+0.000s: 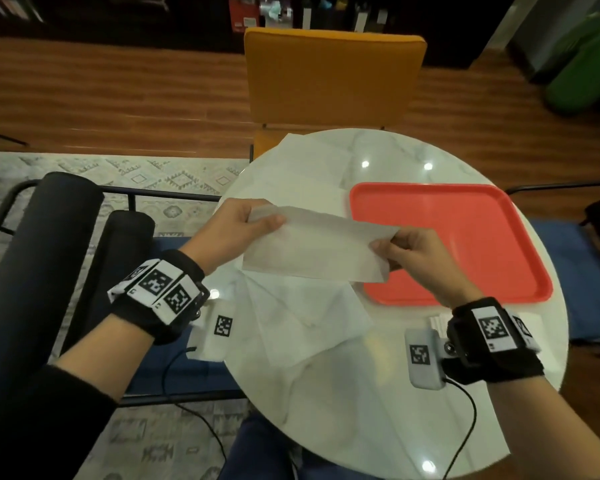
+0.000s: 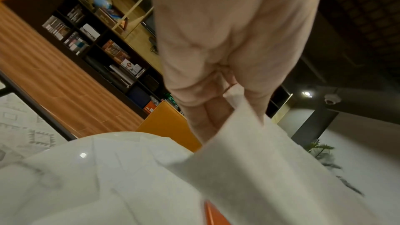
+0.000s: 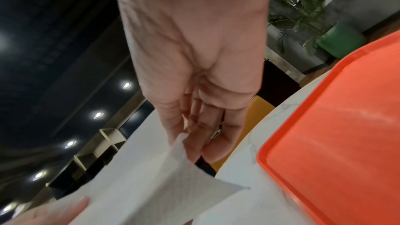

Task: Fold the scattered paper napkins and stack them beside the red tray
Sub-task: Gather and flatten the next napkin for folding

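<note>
A white paper napkin (image 1: 314, 249), folded to a long strip, hangs in the air above the round marble table (image 1: 378, 393). My left hand (image 1: 253, 220) pinches its left top corner; my right hand (image 1: 394, 247) pinches its right top corner. In the left wrist view the napkin (image 2: 270, 168) runs down from the left hand (image 2: 229, 98). In the right wrist view the right hand (image 3: 186, 139) pinches the napkin (image 3: 164, 186). The red tray (image 1: 465, 247) lies just right of the held napkin. Unfolded napkins lie flat at the table's far left (image 1: 302, 171) and under my hands (image 1: 309, 320).
An orange chair (image 1: 329, 74) stands behind the table. Black padded rolls on a metal frame (image 1: 59, 237) sit to the left. A small white folded stack (image 1: 440, 322) shows near the tray's front edge, behind my right wrist. Cables hang from both wrist cameras.
</note>
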